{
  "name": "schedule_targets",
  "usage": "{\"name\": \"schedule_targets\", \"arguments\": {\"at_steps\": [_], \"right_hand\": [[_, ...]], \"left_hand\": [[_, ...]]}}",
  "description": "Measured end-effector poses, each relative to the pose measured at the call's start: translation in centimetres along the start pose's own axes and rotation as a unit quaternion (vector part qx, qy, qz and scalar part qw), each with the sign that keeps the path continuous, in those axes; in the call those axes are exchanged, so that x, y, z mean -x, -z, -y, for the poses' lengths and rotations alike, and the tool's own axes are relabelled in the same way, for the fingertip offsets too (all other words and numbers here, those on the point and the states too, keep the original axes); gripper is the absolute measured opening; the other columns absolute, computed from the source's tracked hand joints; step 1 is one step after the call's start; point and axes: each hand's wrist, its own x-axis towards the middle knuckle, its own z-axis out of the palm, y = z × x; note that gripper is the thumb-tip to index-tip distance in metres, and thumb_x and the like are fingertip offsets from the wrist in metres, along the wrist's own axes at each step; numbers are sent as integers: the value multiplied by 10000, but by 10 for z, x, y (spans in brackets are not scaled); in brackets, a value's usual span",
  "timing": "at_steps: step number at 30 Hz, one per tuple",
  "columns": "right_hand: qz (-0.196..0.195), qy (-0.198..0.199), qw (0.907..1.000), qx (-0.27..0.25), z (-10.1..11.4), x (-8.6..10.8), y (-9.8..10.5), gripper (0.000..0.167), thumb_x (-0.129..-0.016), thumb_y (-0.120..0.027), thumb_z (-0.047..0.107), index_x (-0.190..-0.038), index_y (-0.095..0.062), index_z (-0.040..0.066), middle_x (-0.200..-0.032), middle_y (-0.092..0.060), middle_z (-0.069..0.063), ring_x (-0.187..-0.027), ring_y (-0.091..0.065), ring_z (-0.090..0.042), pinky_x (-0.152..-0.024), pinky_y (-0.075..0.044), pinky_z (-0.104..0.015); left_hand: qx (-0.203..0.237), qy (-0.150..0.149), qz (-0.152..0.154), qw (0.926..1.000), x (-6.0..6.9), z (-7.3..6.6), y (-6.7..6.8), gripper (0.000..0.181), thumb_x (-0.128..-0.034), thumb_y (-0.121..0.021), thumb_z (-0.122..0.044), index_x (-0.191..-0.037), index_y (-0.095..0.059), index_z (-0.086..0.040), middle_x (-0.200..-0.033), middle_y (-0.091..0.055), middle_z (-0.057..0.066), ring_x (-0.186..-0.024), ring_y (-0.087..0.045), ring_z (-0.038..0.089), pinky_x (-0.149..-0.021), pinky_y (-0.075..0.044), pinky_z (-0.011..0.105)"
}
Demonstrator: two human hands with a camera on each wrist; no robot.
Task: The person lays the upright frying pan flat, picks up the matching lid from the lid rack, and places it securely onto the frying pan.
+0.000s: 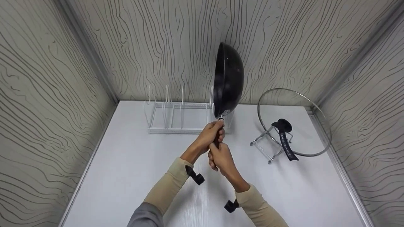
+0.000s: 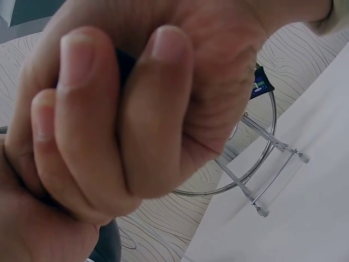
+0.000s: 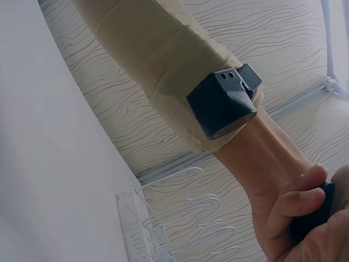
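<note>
A black wok (image 1: pixel 233 75) stands on edge, its hollow side facing left and its handle (image 1: pixel 216 138) pointing toward me. My left hand (image 1: pixel 212 134) grips the handle close to the wok's body. Just below it, my right hand (image 1: pixel 222 157) is wrapped round the lower part of the handle. Under the wok lies the right end of a white wire rack (image 1: pixel 176 130); whether the two touch, I cannot tell. Both wrist views show curled fingers round the dark handle, most of which the hands cover.
At the right, a glass lid (image 1: pixel 329 138) with a metal rim and black handle (image 1: pixel 285 143) leans on a small wire stand (image 1: pixel 262 149). Patterned panels (image 1: pixel 151 47) enclose the white table (image 1: pixel 126 176) at the back and sides. Upright wire loops (image 1: pixel 182 94) rise from the rack.
</note>
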Motion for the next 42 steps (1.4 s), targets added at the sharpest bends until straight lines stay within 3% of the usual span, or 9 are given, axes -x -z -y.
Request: {"name": "schedule_targets", "arguments": {"at_steps": [8,24,42], "right_hand": [[36,201,9998,-26,2,3,2,401,-1074,-449,124,-675,-473,98,-500,-445,57,-353,-410,-50,-340,-324,-218],[-18,168,9999,25,9,8,3,419,-1079,-453,136,-664,-475,86,-492,-452,46,-346,-422,-59,-337,-328,-219],[4,388,9992,-10,16,13,3,440,-1086,-453,160,-654,-480,82,-481,-457,50,-328,-417,-77,-323,-334,-240]], "left_hand": [[-77,-110,120,9998,1,-4,-3,271,-1155,-456,-312,-987,-518,-109,-732,-512,-64,-596,-499,35,-566,-446,183],[-134,-310,287,9990,7,-14,-10,265,-1159,-446,-286,-977,-501,-101,-728,-518,-63,-593,-509,44,-562,-460,183],[-151,-406,310,9986,9,-23,-14,259,-1154,-466,-294,-995,-480,-90,-748,-513,-51,-603,-503,60,-573,-459,193]]}}
